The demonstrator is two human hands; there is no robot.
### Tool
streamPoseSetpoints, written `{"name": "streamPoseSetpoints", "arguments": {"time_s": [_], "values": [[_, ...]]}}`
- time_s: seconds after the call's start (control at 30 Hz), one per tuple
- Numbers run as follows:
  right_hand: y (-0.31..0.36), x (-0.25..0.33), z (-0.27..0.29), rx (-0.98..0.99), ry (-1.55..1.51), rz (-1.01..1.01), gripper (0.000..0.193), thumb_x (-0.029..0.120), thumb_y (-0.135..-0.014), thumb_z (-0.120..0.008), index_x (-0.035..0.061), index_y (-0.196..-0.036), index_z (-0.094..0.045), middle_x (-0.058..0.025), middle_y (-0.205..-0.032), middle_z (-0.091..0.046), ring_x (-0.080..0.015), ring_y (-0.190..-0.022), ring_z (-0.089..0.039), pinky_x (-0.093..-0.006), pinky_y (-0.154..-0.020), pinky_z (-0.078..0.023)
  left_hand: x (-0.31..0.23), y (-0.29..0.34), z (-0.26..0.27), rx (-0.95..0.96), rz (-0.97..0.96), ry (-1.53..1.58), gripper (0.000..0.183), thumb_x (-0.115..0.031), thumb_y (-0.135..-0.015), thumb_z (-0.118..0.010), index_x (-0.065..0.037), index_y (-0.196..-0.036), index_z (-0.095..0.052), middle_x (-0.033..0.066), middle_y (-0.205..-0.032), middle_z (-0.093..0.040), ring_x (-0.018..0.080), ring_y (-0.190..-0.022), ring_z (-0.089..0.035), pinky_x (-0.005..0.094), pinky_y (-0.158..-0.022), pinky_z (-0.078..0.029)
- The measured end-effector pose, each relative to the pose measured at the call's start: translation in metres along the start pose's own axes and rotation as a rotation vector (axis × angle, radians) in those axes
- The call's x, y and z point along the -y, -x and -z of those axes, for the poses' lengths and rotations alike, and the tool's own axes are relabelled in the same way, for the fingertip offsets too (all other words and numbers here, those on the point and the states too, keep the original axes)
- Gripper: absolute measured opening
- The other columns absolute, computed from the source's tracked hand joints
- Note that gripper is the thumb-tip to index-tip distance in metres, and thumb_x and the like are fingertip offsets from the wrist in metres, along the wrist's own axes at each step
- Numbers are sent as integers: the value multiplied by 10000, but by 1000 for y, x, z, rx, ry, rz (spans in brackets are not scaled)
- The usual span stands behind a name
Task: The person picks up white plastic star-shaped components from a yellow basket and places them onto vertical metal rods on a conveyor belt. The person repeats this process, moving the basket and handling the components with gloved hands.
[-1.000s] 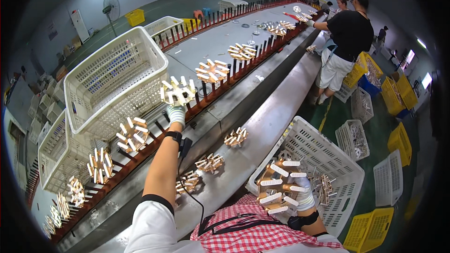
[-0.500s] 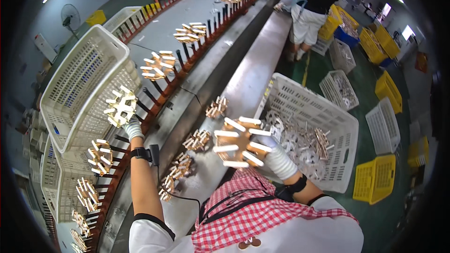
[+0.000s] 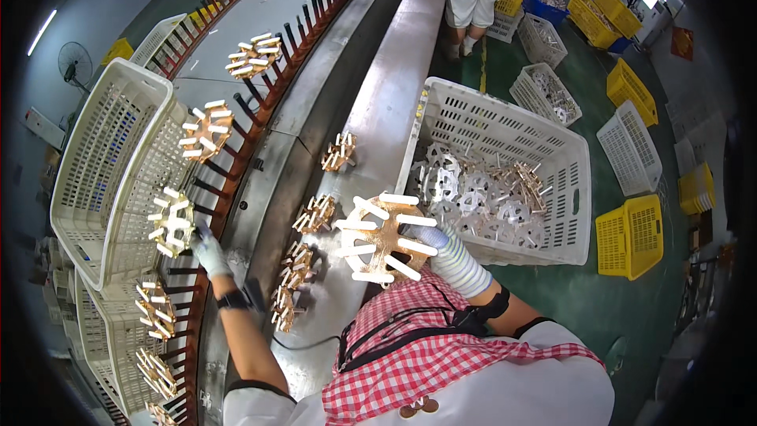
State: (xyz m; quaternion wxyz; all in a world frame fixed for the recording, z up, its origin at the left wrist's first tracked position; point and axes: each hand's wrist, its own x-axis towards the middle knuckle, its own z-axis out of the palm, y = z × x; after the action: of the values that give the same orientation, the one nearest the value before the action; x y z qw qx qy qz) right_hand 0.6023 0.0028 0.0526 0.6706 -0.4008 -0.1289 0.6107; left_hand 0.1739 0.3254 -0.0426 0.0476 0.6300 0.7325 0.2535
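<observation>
In my right hand (image 3: 448, 256), in a striped glove, is a round copper-coloured bracket (image 3: 385, 241) with several white rods sticking out around its rim. The hand grips it at its right edge, in front of my checked apron. My left hand (image 3: 209, 252), gloved and slightly blurred, is open beside a lighter gold bracket (image 3: 171, 222) on the peg rack at the left. Its fingers lie close to that bracket's right edge; whether they touch it is hard to tell. Several similar copper brackets (image 3: 296, 268) lie on the metal ledge between my arms.
A curved row of dark pegs (image 3: 244, 110) carries more brackets. White crates (image 3: 110, 166) stand beyond it at the left. At my right, a large white crate (image 3: 579, 189) holds silvery brackets. A yellow crate (image 3: 631, 241) sits farther right. A co-worker (image 3: 473, 0) stands by the ledge ahead.
My view has shifted, with the racked brackets now lower and farther left. My left hand has drawn slightly away from the gold bracket. My right hand still holds its copper bracket.
</observation>
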Motion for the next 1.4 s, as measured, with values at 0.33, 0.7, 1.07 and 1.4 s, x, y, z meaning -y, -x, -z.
{"name": "streamPoseSetpoints", "arguments": {"time_s": [0.33,0.7,1.07,1.4], "values": [[13,27,12,87,94,-124,463,301,-858,-683,-16,-1191,-626,-94,-1086,-686,-172,-968,-665,-311,-875,-536,-260,209,113,1159,-163,1104,291,9,-893,-565,6,-1180,-611,116,-1299,-555,180,-1090,-602,304,-918,-501],[-16,26,47,186,-16,-138,450,265,-887,-638,-7,-1242,-598,-78,-1149,-664,-154,-1020,-641,-313,-901,-522,-291,212,98,1015,-15,1016,362,-291,-996,-525,-8,-1209,-601,161,-1257,-602,223,-1070,-622,334,-922,-489],[-26,52,78,526,539,-177,438,365,-977,-565,22,-1249,-580,-84,-1136,-650,-166,-1055,-595,-312,-960,-459,-235,261,40,1383,84,838,724,-490,-759,-755,-75,-1300,-510,120,-1317,-544,283,-1178,-540,478,-1052,-375],[-160,-6,320,-168,1434,-367,388,308,-893,-560,32,-1151,-647,-209,-1140,-659,-340,-1079,-625,-414,-930,-479,-221,305,65,1092,251,680,718,-512,-794,-695,-76,-1324,-484,121,-1322,-542,280,-1185,-539,467,-1034,-403]]}}
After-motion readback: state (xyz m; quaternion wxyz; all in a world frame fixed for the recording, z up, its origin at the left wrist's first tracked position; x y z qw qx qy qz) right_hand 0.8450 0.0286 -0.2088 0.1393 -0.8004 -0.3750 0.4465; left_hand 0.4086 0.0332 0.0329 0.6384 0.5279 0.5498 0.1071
